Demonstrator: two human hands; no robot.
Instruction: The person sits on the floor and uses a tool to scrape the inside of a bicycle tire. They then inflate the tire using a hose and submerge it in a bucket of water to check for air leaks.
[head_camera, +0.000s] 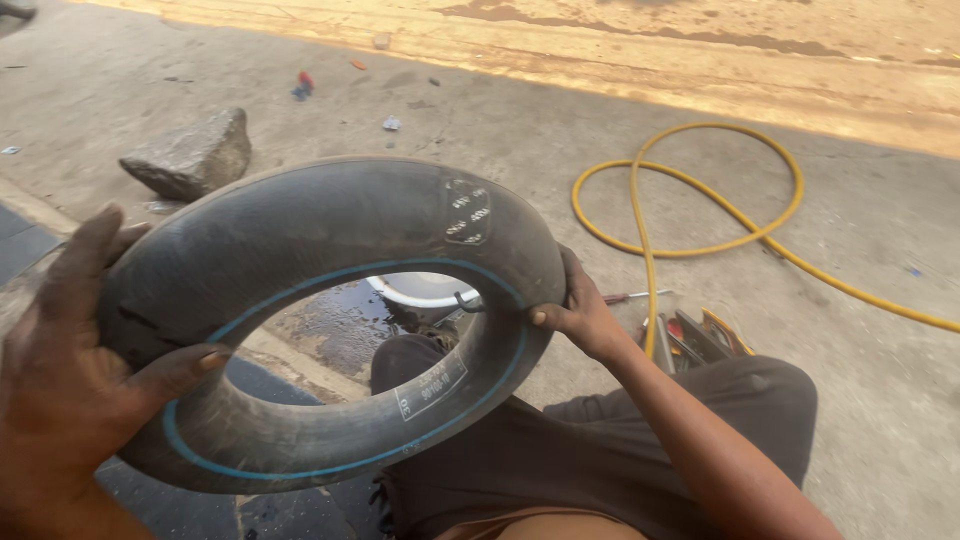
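Inner tube (330, 320) tilted, opening facing camera — left hand (70, 370), right hand (580, 315) gripping opposite sides (blue stripe inside).

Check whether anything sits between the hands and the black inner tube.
Nothing visible does. The left hand grips the inner tube directly, thumb inside the ring; the right hand holds the opposite side. The rock and yellow hose lie apart on the ground.

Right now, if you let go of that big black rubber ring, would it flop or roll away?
The inner tube looks pumped up and round, so it probably keeps its shape. Both hands, left hand and right hand, lift it easily, so it seems light. Dropped on edge, it might bounce or roll.
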